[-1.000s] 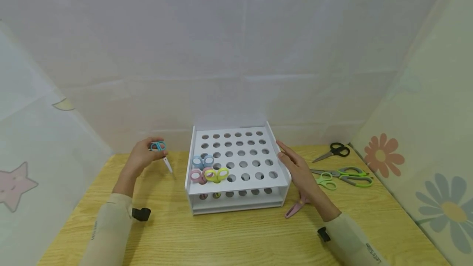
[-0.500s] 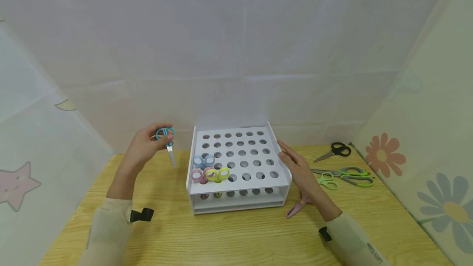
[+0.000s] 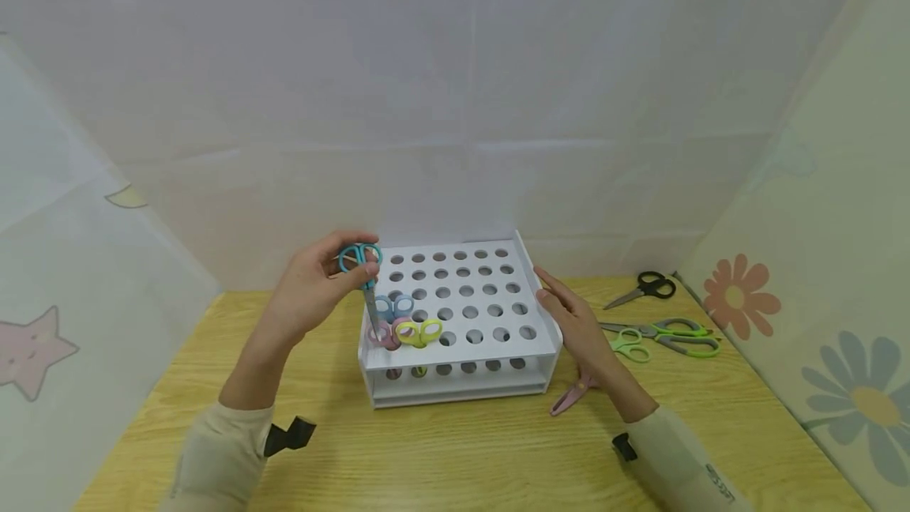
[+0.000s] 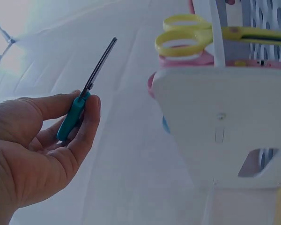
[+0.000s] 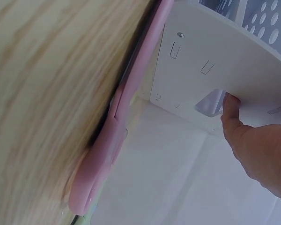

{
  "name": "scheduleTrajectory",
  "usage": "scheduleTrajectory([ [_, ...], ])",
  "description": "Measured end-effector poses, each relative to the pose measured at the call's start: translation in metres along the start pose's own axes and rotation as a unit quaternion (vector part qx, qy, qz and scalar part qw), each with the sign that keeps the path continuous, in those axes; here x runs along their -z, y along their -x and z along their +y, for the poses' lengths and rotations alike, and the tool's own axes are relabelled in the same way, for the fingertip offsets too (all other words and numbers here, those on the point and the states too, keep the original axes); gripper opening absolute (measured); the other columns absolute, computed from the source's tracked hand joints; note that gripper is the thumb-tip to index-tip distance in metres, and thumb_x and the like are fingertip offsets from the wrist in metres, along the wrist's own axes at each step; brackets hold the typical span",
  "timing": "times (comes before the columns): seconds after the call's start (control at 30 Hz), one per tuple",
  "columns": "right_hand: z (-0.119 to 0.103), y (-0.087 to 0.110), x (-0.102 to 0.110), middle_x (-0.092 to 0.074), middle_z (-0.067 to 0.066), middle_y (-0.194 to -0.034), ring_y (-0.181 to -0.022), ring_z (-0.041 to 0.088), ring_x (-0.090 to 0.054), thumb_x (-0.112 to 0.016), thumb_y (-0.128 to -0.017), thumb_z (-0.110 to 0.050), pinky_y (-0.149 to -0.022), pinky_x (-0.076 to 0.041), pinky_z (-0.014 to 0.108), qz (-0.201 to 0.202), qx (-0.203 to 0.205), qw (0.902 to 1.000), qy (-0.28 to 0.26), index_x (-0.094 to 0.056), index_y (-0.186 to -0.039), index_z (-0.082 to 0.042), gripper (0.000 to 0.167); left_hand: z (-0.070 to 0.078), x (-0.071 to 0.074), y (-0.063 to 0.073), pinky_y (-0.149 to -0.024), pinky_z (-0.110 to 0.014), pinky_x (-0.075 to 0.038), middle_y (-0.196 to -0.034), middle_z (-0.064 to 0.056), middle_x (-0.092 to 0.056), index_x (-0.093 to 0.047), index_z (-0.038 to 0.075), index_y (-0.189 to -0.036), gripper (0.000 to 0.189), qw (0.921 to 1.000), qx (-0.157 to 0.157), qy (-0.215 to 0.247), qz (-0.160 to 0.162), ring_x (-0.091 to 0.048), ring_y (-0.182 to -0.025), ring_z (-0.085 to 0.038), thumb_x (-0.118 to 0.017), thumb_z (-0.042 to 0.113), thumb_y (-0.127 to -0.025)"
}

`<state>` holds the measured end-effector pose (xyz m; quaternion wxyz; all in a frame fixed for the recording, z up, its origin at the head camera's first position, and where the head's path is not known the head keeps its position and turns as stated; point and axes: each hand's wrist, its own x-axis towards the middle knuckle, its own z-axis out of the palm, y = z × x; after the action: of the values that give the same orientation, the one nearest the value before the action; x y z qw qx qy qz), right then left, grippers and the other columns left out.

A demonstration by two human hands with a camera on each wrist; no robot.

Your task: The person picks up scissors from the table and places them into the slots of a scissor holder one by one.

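Note:
My left hand [image 3: 313, 283] pinches a pair of scissors with teal handles [image 3: 361, 255] by the handles. Its blades point down over the left side of a white rack [image 3: 483, 350] with rows of round holes. Pink scissors [image 3: 380, 334], yellow scissors [image 3: 429, 332] and light-blue scissors [image 3: 403, 305] stand in holes at the rack's left, handles up. In the left wrist view, the teal handles [image 4: 71, 119] sit between thumb and fingers. My right hand [image 3: 579, 334] rests against the rack's right side panel, a fingertip at the cut-out in the right wrist view.
On the wooden table [image 3: 455, 457], to the rack's right, lie black scissors [image 3: 654, 284], large green-grey scissors [image 3: 686, 336], small green scissors [image 3: 631, 346] and pink scissors [image 3: 569, 399]. The small green pair and this pink pair are partly behind the right forearm. White sheeting [image 3: 455, 101] rises behind.
My left hand has lifted the teal scissors off the table's left side and carried them right, over the rack's left side, blades now pointing down. My right hand has stayed at the rack.

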<state>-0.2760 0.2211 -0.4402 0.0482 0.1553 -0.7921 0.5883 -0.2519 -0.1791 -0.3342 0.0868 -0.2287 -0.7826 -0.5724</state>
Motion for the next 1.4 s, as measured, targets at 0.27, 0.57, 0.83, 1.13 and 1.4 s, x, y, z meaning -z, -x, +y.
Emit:
scheduleTrajectory([
  [0.27,0.003,0.0,0.001,-0.056,0.02,-0.141,-0.111,0.034,-0.063,-0.047,-0.11,-0.035,-0.081,-0.055,0.032,0.004,-0.003,1.0,-0.001,-0.039,-0.158,-0.022,0.051,0.001,-0.037,0.0,-0.077,-0.036,-0.057,-0.109,-0.011,-0.065,-0.061,0.013,-0.135,0.047,0.9988,0.033,0.035,0.004,-0.067,-0.089,-0.026,-0.079,0.02,-0.093],
  [0.57,0.003,0.001,0.001,-0.058,0.02,-0.138,-0.109,0.033,-0.064,-0.048,-0.11,-0.035,-0.081,-0.055,0.031,0.008,-0.006,0.9999,0.013,-0.04,-0.158,-0.022,0.051,-0.008,-0.069,0.005,-0.054,-0.034,-0.055,-0.11,-0.009,-0.064,-0.059,0.013,-0.124,0.038,0.9975,0.023,0.065,0.013,-0.068,-0.09,-0.026,-0.079,0.016,-0.092],
  [0.83,0.006,0.002,0.002,-0.055,0.02,-0.142,-0.115,0.034,-0.061,-0.048,-0.11,-0.035,-0.084,-0.054,0.031,0.006,-0.003,0.9999,0.01,-0.039,-0.158,-0.023,0.05,-0.014,-0.094,0.007,-0.059,-0.03,-0.056,-0.1,-0.001,-0.067,-0.064,0.015,-0.116,0.03,0.9983,-0.049,-0.02,0.026,-0.069,-0.083,-0.015,-0.08,0.013,-0.09],
  [1.13,0.006,0.0,0.0,-0.055,0.016,-0.144,-0.115,0.034,-0.061,-0.049,-0.109,-0.038,-0.083,-0.055,0.034,0.009,-0.007,0.9999,0.013,-0.041,-0.157,-0.025,0.051,-0.027,-0.113,0.003,-0.07,-0.022,-0.055,-0.099,0.001,-0.07,-0.067,0.005,-0.113,0.031,0.976,-0.179,-0.124,-0.004,-0.065,-0.085,-0.008,-0.081,0.001,-0.085],
  [1.4,0.007,-0.002,0.0,-0.053,0.016,-0.145,-0.116,0.034,-0.061,-0.049,-0.109,-0.038,-0.084,-0.055,0.036,0.004,-0.003,0.9999,0.011,-0.04,-0.158,-0.025,0.051,-0.03,-0.119,0.0,-0.069,-0.021,-0.054,-0.097,-0.004,-0.074,-0.07,0.004,-0.109,0.027,0.9597,-0.208,-0.185,-0.036,-0.068,-0.082,-0.007,-0.082,0.002,-0.085],
])
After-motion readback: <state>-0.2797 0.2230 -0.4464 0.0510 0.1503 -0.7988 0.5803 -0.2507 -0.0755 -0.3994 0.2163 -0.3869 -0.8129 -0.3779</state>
